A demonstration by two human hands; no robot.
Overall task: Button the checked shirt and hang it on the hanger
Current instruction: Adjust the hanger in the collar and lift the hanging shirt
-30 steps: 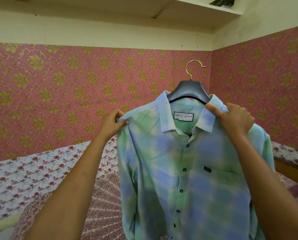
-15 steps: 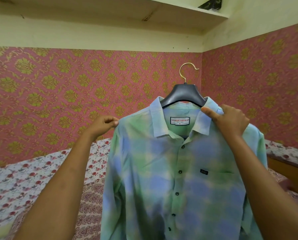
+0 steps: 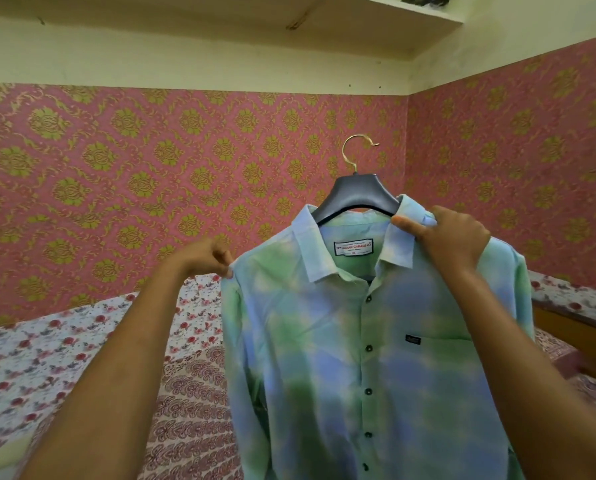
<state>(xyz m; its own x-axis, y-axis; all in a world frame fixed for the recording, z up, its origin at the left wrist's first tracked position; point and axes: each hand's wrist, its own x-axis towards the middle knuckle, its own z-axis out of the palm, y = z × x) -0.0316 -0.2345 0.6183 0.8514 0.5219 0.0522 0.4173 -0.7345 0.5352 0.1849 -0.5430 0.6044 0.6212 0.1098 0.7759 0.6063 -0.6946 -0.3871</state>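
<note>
Shirt: the checked shirt (image 3: 369, 358), washed in soft green, blue and cream, is held up in the air in front of the person, right of centre in the head view, front panel facing the camera.
Buttons: the dark buttons (image 3: 368, 348) down the placket look fastened from the second one down; the collar (image 3: 319, 251) lies open at the neck (a white label inside it reads XL).
Pocket: a chest pocket with a small dark tag (image 3: 413, 339) sits right of the placket.
Hanger: a dark hanger (image 3: 357, 192) with a gold hook (image 3: 355, 152) sits inside the neck, its shoulders running under the collar; the hook stands free in the air.
Right hand: the right hand (image 3: 452, 237) is closed on the shirt's shoulder just beside the collar, thumb pressed on the cloth at the hanger's end.
Left hand: the left hand (image 3: 206, 256) pinches the far shoulder seam with closed fingers (slightly blurred).
Bed: below and behind lies a bed with a floral sheet (image 3: 47, 355) and a paisley cloth (image 3: 192, 410).
Wall: pink wallpaper (image 3: 151, 174) with gold motifs covers both walls, and a pale shelf (image 3: 358, 15) runs above.
</note>
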